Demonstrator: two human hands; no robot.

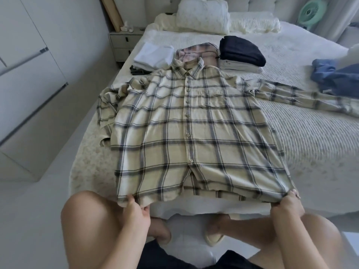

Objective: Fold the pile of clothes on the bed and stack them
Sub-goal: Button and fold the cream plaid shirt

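Head view, plaid shirt (pixel 186 133) hem in both grips

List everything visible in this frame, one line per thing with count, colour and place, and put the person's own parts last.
plaid shirt: 1, cream with dark checks, spread buttoned-side up across the bed, sleeves out to both sides
bed: 1, off-white textured cover
white stack: 1 folded pile, far left beyond the collar
pink plaid garment: 1, folded, beyond the collar
dark folded garment: 1, navy-black, on top of a pale folded piece
pale folded piece: 1, light grey
blue clothes: unfolded heap, right edge of the bed
pillows: white, at the headboard
nightstand: 1, pale grey, left of the bed
fan: 1, mint green, top right
left hand: grips the shirt's hem corner
right hand: grips the other hem corner
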